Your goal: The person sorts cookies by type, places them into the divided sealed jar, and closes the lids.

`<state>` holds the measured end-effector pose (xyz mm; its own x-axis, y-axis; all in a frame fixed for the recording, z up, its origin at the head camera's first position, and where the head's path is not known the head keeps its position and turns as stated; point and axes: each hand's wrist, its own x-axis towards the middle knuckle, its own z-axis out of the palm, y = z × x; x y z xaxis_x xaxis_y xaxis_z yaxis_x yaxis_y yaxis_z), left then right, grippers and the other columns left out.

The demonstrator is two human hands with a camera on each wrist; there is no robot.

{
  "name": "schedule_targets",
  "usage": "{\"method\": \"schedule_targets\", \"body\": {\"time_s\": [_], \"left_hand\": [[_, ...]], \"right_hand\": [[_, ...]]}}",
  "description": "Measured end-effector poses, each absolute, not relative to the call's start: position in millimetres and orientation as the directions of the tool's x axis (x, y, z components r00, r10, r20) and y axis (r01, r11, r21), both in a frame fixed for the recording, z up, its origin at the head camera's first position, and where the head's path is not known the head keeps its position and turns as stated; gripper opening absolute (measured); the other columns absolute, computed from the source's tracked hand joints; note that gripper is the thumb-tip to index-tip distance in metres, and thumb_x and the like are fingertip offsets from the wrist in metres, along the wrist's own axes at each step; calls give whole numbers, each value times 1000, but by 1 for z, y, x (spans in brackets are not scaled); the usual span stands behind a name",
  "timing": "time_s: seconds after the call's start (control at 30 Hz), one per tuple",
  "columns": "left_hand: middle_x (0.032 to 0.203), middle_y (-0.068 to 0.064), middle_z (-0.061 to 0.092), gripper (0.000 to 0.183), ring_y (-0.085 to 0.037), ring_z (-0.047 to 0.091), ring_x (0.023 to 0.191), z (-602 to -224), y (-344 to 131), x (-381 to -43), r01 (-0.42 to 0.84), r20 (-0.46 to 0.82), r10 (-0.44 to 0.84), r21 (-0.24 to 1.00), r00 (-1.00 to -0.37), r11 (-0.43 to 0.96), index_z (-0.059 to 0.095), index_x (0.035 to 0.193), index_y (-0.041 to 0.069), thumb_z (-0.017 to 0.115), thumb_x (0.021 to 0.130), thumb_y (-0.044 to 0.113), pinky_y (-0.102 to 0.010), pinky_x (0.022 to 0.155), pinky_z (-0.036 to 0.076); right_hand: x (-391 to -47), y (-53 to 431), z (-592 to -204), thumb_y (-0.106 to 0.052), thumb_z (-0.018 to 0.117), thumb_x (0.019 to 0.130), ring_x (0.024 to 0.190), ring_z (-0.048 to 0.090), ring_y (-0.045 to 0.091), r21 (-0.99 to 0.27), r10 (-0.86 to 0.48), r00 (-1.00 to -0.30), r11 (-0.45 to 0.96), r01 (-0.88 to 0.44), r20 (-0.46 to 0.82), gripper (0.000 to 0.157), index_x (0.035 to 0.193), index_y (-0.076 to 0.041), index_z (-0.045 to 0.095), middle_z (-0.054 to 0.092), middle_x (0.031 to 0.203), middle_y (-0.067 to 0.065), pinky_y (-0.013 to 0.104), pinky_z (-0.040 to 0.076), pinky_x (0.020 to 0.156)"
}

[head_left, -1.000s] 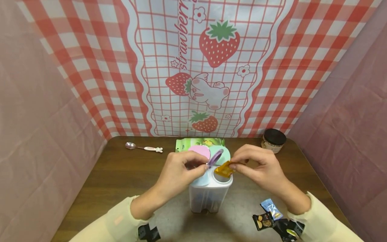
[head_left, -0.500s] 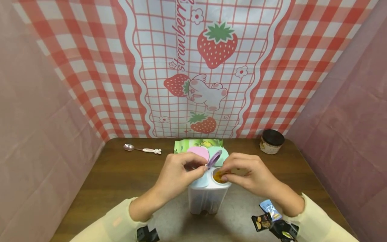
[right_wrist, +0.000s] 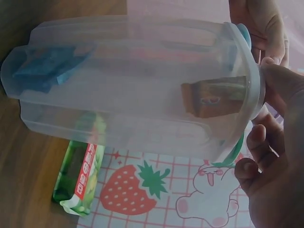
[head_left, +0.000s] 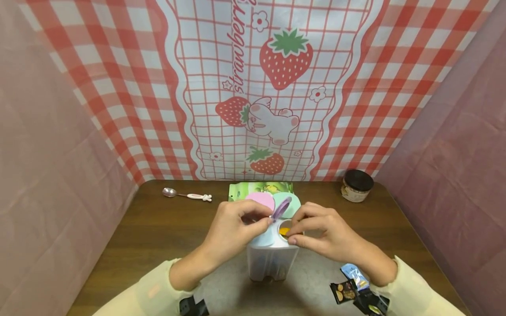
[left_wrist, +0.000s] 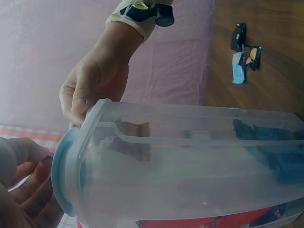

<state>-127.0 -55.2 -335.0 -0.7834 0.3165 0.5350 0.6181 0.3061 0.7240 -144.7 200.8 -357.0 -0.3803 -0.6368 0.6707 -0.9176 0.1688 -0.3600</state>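
Observation:
A tall clear container (head_left: 272,261) with a white top stands on the table. Round flip lids cover parts of that top: a pink lid (head_left: 261,200), a mint lid (head_left: 290,206) and a light blue lid (head_left: 264,238). My left hand (head_left: 233,226) pinches the raised purple lid (head_left: 281,208) beside the round opening. At this opening, my right hand (head_left: 322,230) pinches a small orange snack packet (head_left: 284,230). Most of the packet hangs inside, just below the top, in the right wrist view. A blue packet (right_wrist: 52,69) lies at the container's bottom.
Several small snack packets, one a light blue packet (head_left: 354,275), lie near the right forearm. A spoon (head_left: 186,194) rests at the back left, a black-lidded jar (head_left: 356,186) at the back right. Behind the container is a green package (head_left: 237,190).
My right hand has moved left and down to the opening, taking the orange packet from above it to mostly inside. My left hand keeps hold of the purple lid.

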Motion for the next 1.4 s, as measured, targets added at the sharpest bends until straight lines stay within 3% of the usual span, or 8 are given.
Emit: {"method": "schedule_targets", "body": {"time_s": [0.2, 0.47, 0.63, 0.83, 1.2, 1.4], "left_hand": [[86, 3, 78, 11, -3, 65, 70, -335, -54, -127, 619, 537, 316, 726, -782, 301, 81, 91, 10, 83, 81, 5, -23, 63, 58], [85, 3, 77, 12, -4, 66, 70, -336, -54, -127, 619, 538, 313, 728, -783, 295, 81, 91, 10, 83, 81, 4, -23, 63, 59], [85, 4, 78, 12, -3, 65, 69, -336, -54, -127, 616, 537, 308, 728, -785, 302, 81, 90, 11, 84, 81, 5, -23, 63, 58], [84, 4, 77, 11, -3, 65, 69, -336, -54, -127, 613, 535, 305, 732, -788, 298, 81, 90, 10, 84, 81, 5, -23, 63, 58], [86, 4, 78, 12, -3, 67, 71, -336, -54, -127, 614, 538, 302, 730, -787, 300, 81, 90, 12, 83, 81, 5, -24, 65, 59], [86, 4, 78, 11, -4, 67, 71, -336, -54, -128, 611, 533, 306, 736, -789, 294, 80, 90, 11, 83, 81, 5, -23, 65, 59]], "right_hand": [[-144, 204, -359, -14, 83, 85, 93, 59, 7, -352, -673, -383, 190, -917, 633, 17, 99, -22, 77, 71, 100, -9, 16, 47, 82], [-143, 213, -354, 2, 85, 77, 93, 66, 14, -408, -617, -403, 143, -902, 676, 32, 103, -15, 76, 72, 101, 1, 19, 52, 86], [-141, 226, -350, 11, 84, 70, 91, 66, 15, -413, -576, -434, 176, -894, 693, 43, 102, -15, 75, 71, 99, 5, 19, 53, 80], [-141, 258, -364, 11, 85, 69, 84, 64, 10, -423, -535, -522, 307, -852, 664, 49, 104, -21, 74, 71, 99, -4, 17, 49, 64], [-129, 322, -410, 3, 88, 74, 75, 62, 1, -516, -443, -747, 541, -664, 496, 46, 104, -29, 71, 69, 101, -13, 16, 51, 60], [-123, 342, -438, -2, 86, 78, 77, 64, 4, -583, -431, -808, 560, -588, 400, 41, 108, -25, 71, 69, 97, -12, 20, 50, 58]]}}
